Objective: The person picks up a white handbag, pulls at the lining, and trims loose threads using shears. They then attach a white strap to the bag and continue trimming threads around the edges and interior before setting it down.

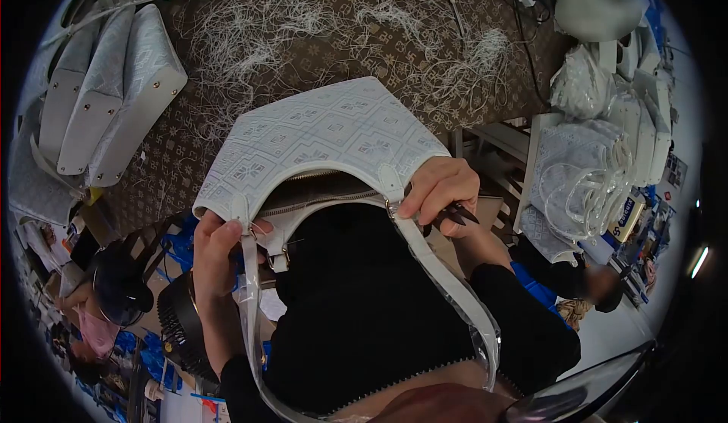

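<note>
A white handbag (334,131) with an embossed diamond and flower pattern is held up against the table's near edge, its curved zip opening facing me. My left hand (218,250) is closed on the bag's left corner, with the thumb by the metal ring of the strap. At the right corner, my right hand (442,189) grips the bag beside the other strap tab. Dark pointed thread snips (459,212) also sit in that hand, tips outward. The shoulder strap (447,279), partly wrapped in clear plastic, loops down towards my body.
Loose white threads (262,25) lie over the brown patterned tabletop (163,195). Several white bags (114,97) stand at the left. More bags (572,165) with plastic-wrapped handles are stacked at the right. A thin pen-like tool (453,6) and a black cable (519,32) lie farther back.
</note>
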A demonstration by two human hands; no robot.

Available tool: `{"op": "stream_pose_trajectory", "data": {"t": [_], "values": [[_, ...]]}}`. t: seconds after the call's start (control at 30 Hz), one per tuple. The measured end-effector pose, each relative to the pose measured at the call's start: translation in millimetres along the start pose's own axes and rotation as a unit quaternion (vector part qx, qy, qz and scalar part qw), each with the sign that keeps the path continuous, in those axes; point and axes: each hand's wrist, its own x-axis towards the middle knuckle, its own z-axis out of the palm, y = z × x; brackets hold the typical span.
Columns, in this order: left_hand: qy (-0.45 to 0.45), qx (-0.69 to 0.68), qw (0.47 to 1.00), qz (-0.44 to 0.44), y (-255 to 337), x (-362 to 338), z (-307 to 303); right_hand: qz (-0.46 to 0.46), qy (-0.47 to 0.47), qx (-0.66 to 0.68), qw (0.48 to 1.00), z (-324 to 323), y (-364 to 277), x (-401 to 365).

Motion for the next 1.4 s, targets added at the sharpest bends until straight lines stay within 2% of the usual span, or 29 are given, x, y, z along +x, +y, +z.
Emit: {"op": "stream_pose_trajectory", "data": {"t": [0.37,0.47,0.53,0.57,0.6,0.63,0.67,0.7,0.73,0.77,0.83,0.87,0.93,0.97,1.03,1.07,1.1,1.13,1.17,1.2,1.23,1.33,1.37,1.4], "values": [[0.004,-0.001,1.0,0.017,-1.0,1.5,0.0,0.024,-0.007,0.004,1.0,-2.1,-1.3,-0.4],[0.003,-0.017,0.999,0.029,4.2,5.6,0.8,-0.002,0.183,-0.015,0.983,-3.1,-1.1,0.6],[0.006,-0.015,0.999,0.029,13.5,9.5,1.3,0.051,0.309,-0.082,0.946,-17.0,-10.5,6.2],[-0.004,-0.021,0.999,0.026,23.2,7.2,1.7,0.166,0.339,-0.111,0.919,-23.2,-21.5,8.0],[0.013,0.03,0.996,0.088,22.2,7.3,-5.2,0.155,0.327,-0.1,0.927,-27.5,-20.5,9.3],[0.029,0.082,0.985,0.147,17.2,8.9,-12.2,0.246,0.331,-0.181,0.893,-31.4,-14.0,8.3],[0.09,0.103,0.972,0.192,15.7,8.6,-17.5,0.329,0.326,-0.263,0.846,-37.3,-5.2,6.4],[0.145,0.29,0.899,0.295,24.6,4.8,-18.7,0.278,0.304,-0.276,0.869,-45.6,11.0,-4.4],[0.195,0.465,0.778,0.374,33.8,1.7,-19.2,0.266,0.29,-0.271,0.878,-44.9,15.5,-2.4],[0.166,0.454,0.796,0.365,31.3,5.1,-24.2,0.26,0.303,-0.261,0.879,-42.8,18.1,0.2],[0.143,0.501,0.775,0.356,31.3,20.5,-20.1,0.213,0.335,-0.233,0.888,-35.8,30.7,10.8],[0.162,0.523,0.737,0.396,25.4,38.8,-20.6,0.203,0.333,-0.232,0.891,-37.2,31.0,16.7],[0.126,0.395,0.837,0.356,34.1,62.3,-24.0,0.291,0.348,-0.132,0.882,-44.5,28.9,28.7],[0.131,0.353,0.847,0.375,38.8,73.7,-24.9,0.261,0.387,-0.039,0.883,-42.9,35.4,40.0],[0.13,0.356,0.843,0.381,48.8,85.0,-25.3,0.258,0.427,-0.009,0.867,-50.3,40.8,56.3],[0.137,0.358,0.844,0.376,56.7,92.3,-27.0,0.241,0.43,0.033,0.87,-55.2,39.6,64.5],[0.109,0.324,0.873,0.346,59.3,100.1,-33.3,0.232,0.423,0.071,0.873,-59.3,37.1,67.1],[0.097,0.331,0.865,0.364,68.6,103.2,-35.1,0.223,0.414,0.108,0.876,-63.9,34.6,68.3],[0.052,0.301,0.892,0.332,77.2,105.6,-36.2,0.227,0.384,0.131,0.886,-70.1,32.2,68.5],[0.008,0.273,0.916,0.295,83.4,108.0,-34.5,0.239,0.404,0.121,0.875,-75.3,39.5,66.9],[-0.014,0.24,0.919,0.311,84.9,114.5,-30.5,0.252,0.422,0.113,0.864,-75.4,42.6,69.2],[0.001,0.39,0.883,0.26,70.1,168.1,-30.6,0.21,0.469,0.027,0.857,-89.3,51.1,67.0],[-0.006,0.397,0.878,0.267,51.0,196.4,-45.0,0.184,0.481,-0.011,0.857,-96.7,52.5,63.5],[-0.158,0.126,0.935,0.291,23.3,238.4,-70.7,0.18,0.47,0.007,0.864,-102.2,47.3,61.9]]}}
